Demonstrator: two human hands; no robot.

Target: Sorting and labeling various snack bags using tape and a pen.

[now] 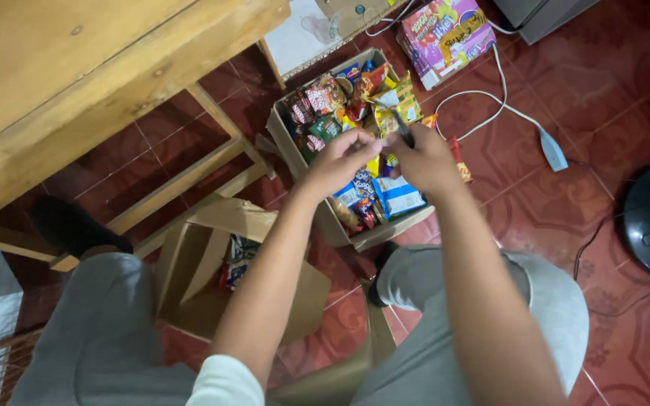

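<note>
We are gripping a dark pen (402, 134) in our right hand (424, 159) while our left hand (340, 159) is pinching its lower end above the snack-filled cardboard box (283, 139).

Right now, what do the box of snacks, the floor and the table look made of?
Box: brown corrugated cardboard, matte, flaps open. Snack packets inside it: glossy printed plastic film, probably, going by the shine and crinkles. Floor: dark red glazed tile, with grout lines and reflections. Table: pale unpainted wood, grain and knots visible.
</note>
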